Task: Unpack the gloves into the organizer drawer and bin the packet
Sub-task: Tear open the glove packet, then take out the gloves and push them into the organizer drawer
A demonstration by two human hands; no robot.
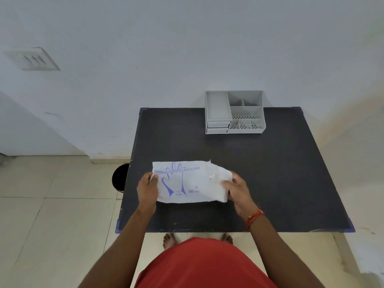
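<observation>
left hand (147, 189) and right hand (236, 189) pinching glove packet (191, 181) ends over black table (270, 173); gray organizer (234, 112) far back.

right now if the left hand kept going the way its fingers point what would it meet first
The left hand grips the white glove packet, fingers pointing up-table. Beyond lies only bare black table top, then probably the white wall; depth is unclear.
</observation>
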